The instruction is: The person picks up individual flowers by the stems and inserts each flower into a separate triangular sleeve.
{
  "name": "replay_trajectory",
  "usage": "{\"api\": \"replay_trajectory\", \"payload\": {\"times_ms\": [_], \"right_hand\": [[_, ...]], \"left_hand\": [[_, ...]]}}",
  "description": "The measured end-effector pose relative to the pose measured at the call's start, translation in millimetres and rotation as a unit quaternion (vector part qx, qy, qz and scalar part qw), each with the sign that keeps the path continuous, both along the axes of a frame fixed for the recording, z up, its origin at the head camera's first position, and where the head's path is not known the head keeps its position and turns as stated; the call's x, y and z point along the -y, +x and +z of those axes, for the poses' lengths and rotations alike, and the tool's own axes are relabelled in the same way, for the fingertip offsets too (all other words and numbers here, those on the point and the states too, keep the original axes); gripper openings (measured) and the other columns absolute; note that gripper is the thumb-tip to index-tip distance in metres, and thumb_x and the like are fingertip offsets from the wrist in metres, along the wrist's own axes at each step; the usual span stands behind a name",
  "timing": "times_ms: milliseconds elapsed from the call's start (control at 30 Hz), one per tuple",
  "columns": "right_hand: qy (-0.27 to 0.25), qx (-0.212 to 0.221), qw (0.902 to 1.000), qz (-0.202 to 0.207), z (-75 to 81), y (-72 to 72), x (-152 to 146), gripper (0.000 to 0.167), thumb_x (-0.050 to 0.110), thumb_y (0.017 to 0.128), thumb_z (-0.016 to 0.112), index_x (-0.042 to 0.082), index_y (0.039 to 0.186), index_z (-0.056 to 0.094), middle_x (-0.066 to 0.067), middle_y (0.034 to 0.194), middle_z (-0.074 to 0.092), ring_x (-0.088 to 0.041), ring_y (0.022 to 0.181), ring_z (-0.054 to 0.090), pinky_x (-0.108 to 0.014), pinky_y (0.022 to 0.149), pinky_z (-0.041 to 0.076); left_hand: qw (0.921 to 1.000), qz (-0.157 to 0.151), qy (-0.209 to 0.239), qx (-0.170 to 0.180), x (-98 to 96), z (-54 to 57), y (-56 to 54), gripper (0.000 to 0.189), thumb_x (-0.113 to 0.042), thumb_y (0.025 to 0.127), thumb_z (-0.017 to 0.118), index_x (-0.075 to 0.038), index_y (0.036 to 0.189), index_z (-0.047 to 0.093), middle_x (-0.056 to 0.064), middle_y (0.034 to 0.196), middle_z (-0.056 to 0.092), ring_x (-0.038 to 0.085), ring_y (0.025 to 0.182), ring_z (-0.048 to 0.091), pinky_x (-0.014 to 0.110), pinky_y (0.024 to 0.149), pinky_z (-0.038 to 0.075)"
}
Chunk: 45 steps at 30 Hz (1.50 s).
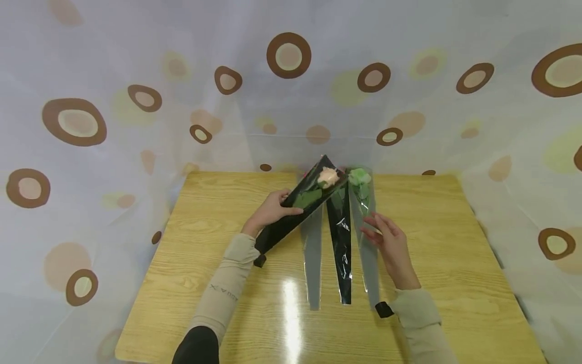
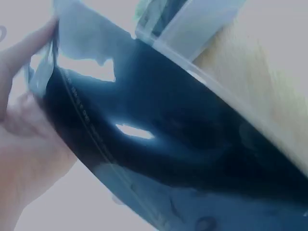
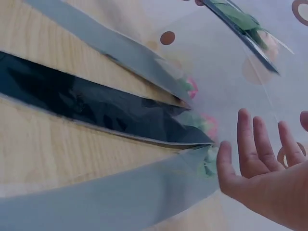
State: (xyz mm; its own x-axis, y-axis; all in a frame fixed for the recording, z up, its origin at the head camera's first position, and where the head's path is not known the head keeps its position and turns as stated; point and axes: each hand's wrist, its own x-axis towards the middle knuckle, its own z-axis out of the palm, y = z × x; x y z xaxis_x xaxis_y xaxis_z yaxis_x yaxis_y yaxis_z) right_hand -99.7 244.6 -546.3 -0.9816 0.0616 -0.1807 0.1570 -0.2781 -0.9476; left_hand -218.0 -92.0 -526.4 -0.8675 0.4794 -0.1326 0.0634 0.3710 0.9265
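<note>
My left hand [image 1: 269, 210] grips a black flower sleeve holding a peach rose [image 1: 328, 177], thumb across its front and fingers behind. The sleeve slants up to the right, its flower end over the other wrapped flowers; its dark wrap [image 2: 192, 144] fills much of the left wrist view. My right hand [image 1: 392, 245] hovers beside a grey sleeve with a green flower [image 1: 359, 177], fingers loosely bent and holding nothing. In the right wrist view its fingers [image 3: 248, 144] are spread apart.
On the wooden table [image 1: 213, 212] lie another black sleeve [image 1: 341, 242] and a second grey sleeve [image 1: 312, 263], tips toward me. Pink petals [image 3: 192, 87] show at the grey one's far end. A spotted curtain [image 1: 318, 101] stands behind the table and at both sides.
</note>
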Motion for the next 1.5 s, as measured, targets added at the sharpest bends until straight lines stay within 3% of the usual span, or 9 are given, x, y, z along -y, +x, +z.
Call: {"api": "replay_trajectory", "payload": {"times_ms": [167, 367, 567, 833, 933, 1100, 1233, 1367, 1500], "right_hand": [[0.031, 0.026, 0.9990, 0.018, -5.3, 1.8, -2.7, 0.047, 0.042, 0.110, 0.055, 0.011, 0.144, 0.059, 0.015, 0.115, 0.078, -0.008, 0.107, 0.077, -0.025, 0.101, 0.058], [0.055, 0.044, 0.9969, 0.036, -8.5, 3.2, -5.3, 0.063, 0.044, 0.110, 0.053, 0.000, 0.156, 0.045, 0.017, 0.116, 0.078, -0.006, 0.108, 0.076, -0.024, 0.100, 0.058], [0.045, 0.066, 0.9961, 0.037, -11.2, 4.2, -6.8, 0.052, 0.041, 0.112, 0.051, 0.009, 0.153, 0.052, 0.018, 0.113, 0.078, -0.003, 0.106, 0.076, -0.023, 0.099, 0.057], [0.029, 0.074, 0.9961, 0.038, -18.5, 8.5, -10.5, 0.030, 0.037, 0.112, 0.051, 0.026, 0.137, 0.065, 0.017, 0.111, 0.079, -0.004, 0.104, 0.076, -0.022, 0.098, 0.057], [0.031, 0.072, 0.9963, 0.036, -19.7, 10.5, -10.1, 0.031, 0.036, 0.112, 0.051, 0.025, 0.137, 0.067, 0.017, 0.111, 0.080, -0.002, 0.102, 0.077, -0.022, 0.095, 0.057], [0.035, 0.073, 0.9963, 0.027, -22.1, 11.9, -9.4, 0.047, 0.036, 0.113, 0.050, 0.010, 0.152, 0.055, 0.019, 0.107, 0.080, 0.000, 0.099, 0.077, -0.021, 0.091, 0.057], [0.053, 0.077, 0.9954, 0.022, -22.5, 14.7, -9.6, 0.049, 0.035, 0.113, 0.050, 0.006, 0.153, 0.052, 0.021, 0.106, 0.079, 0.000, 0.100, 0.076, -0.021, 0.094, 0.057], [0.138, 0.063, 0.9884, 0.008, -20.5, 19.5, -12.6, 0.047, 0.032, 0.113, 0.052, 0.004, 0.150, 0.054, 0.020, 0.115, 0.075, 0.004, 0.103, 0.071, -0.020, 0.094, 0.057], [0.251, 0.052, 0.9665, 0.002, -17.9, 20.9, -18.0, 0.051, 0.032, 0.113, 0.051, 0.003, 0.154, 0.050, -0.002, 0.147, 0.062, 0.003, 0.114, 0.059, -0.016, 0.093, 0.050]], "left_hand": [[0.9889, 0.105, 0.090, 0.054, 7.3, -11.2, -3.8, 0.058, -0.020, 0.096, 0.079, -0.005, 0.147, 0.057, 0.023, 0.137, 0.070, 0.026, 0.110, 0.074, 0.037, 0.096, 0.060], [0.9589, 0.205, 0.172, 0.095, 9.5, -23.4, -6.8, 0.050, -0.010, 0.095, 0.079, 0.004, 0.138, 0.059, 0.027, 0.132, 0.071, 0.009, 0.088, 0.073, 0.024, 0.078, 0.060], [0.9302, 0.289, 0.177, 0.141, 8.8, -34.0, -1.2, 0.044, -0.009, 0.093, 0.080, 0.006, 0.129, 0.059, 0.013, 0.107, 0.073, 0.010, 0.077, 0.071, 0.024, 0.069, 0.061], [0.9131, 0.345, 0.161, 0.146, 1.2, -52.5, -2.5, 0.045, -0.015, 0.094, 0.081, 0.004, 0.128, 0.059, 0.015, 0.114, 0.069, 0.011, 0.078, 0.068, 0.023, 0.068, 0.057], [0.9140, 0.355, 0.141, 0.137, -2.5, -58.3, -4.7, 0.048, -0.017, 0.095, 0.080, 0.006, 0.131, 0.058, 0.023, 0.126, 0.069, 0.021, 0.092, 0.071, 0.029, 0.080, 0.059], [0.9308, 0.341, 0.077, 0.108, -5.9, -67.0, -6.6, 0.059, -0.021, 0.097, 0.079, 0.008, 0.143, 0.055, 0.029, 0.145, 0.058, 0.040, 0.128, 0.063, 0.047, 0.109, 0.052], [0.9444, 0.317, 0.032, 0.082, -5.1, -69.4, -2.8, 0.059, -0.026, 0.100, 0.074, 0.008, 0.144, 0.056, 0.029, 0.144, 0.060, 0.042, 0.128, 0.063, 0.051, 0.110, 0.052], [0.9503, 0.308, -0.040, 0.021, -0.5, -69.3, 9.5, 0.058, -0.025, 0.103, 0.069, 0.007, 0.149, 0.053, 0.027, 0.140, 0.064, 0.041, 0.125, 0.065, 0.052, 0.106, 0.054], [0.9520, 0.268, -0.134, -0.062, 4.0, -67.6, 25.0, 0.061, -0.021, 0.106, 0.063, 0.008, 0.155, 0.043, 0.030, 0.150, 0.055, 0.044, 0.135, 0.058, 0.056, 0.113, 0.048]]}}
